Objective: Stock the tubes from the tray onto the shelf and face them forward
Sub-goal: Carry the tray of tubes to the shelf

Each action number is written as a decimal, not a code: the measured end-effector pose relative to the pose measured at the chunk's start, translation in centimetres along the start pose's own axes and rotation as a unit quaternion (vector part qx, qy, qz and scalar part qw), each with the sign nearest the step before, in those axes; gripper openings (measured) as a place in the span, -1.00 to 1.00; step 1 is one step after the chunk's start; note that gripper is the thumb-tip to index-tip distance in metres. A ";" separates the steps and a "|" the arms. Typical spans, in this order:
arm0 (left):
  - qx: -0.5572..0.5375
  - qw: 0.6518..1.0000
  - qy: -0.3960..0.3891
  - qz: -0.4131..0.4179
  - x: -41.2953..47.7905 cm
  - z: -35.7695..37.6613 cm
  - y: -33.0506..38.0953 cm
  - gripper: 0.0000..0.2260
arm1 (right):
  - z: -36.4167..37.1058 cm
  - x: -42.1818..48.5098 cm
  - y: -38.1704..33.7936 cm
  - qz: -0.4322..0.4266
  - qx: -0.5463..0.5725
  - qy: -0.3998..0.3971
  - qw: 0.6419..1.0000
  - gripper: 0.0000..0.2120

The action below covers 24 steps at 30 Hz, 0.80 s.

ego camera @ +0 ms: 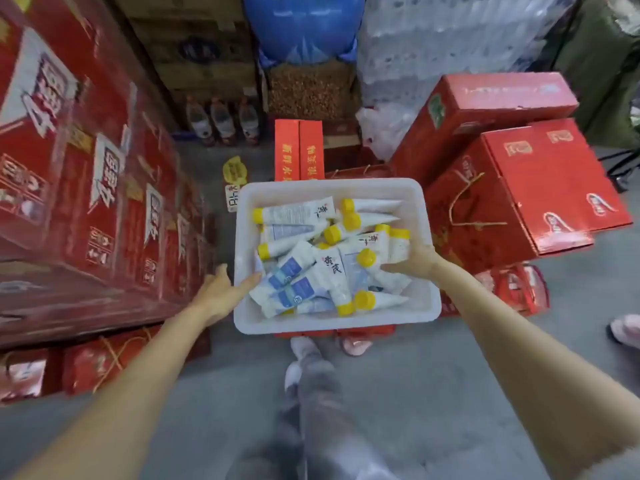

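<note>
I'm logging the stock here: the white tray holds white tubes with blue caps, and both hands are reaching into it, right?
Not quite: the caps are yellow, not blue. The head view shows the white tray full of white tubes, with the left hand and right hand reaching in.

Shop stockroom: stacked red cartons (pixel 485 216), shrink-wrapped bottles (pixel 433 39).

The tubes (pixel 311 258) lie jumbled in the tray (pixel 337 322), at centre. Stacked cartons (pixel 86 174) stand at nine o'clock, gift boxes (pixel 512 188) at two, bottles (pixel 223 121) at eleven.

White tray (pixel 429 303), white tubes (pixel 298 216) with yellow caps, red cartons (pixel 502 109)
</note>
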State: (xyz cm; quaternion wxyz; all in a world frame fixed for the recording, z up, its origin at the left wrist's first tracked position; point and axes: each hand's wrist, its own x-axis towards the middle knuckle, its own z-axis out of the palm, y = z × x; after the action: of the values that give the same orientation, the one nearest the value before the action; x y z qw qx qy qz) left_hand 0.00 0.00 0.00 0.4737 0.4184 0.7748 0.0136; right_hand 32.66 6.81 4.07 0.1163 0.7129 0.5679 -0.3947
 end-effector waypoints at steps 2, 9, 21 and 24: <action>-0.023 1.000 0.014 -0.011 1.4 0.4 0.4 -0.20 | 0.5 1.6 1.1 0.094 0.031 0.035 0.995 -0.18; -0.107 0.991 0.061 -0.043 4.7 3.1 1.6 -0.22 | 1.4 6.7 3.5 0.169 0.112 0.137 0.969 0.02; -0.208 0.968 0.078 -0.117 9.5 3.4 3.2 -0.05 | 2.2 10.2 5.0 0.191 0.168 0.147 0.956 0.10; -0.220 0.965 0.067 -0.125 9.5 2.9 3.1 -0.03 | 2.0 10.4 5.1 0.213 0.177 0.144 0.950 0.05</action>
State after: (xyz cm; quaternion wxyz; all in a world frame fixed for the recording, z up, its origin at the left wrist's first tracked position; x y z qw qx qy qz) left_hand 2.25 7.21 -7.17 0.4986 0.2017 0.8292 0.1522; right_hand 36.81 11.37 -5.93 -0.0130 0.8755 0.3346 -0.3483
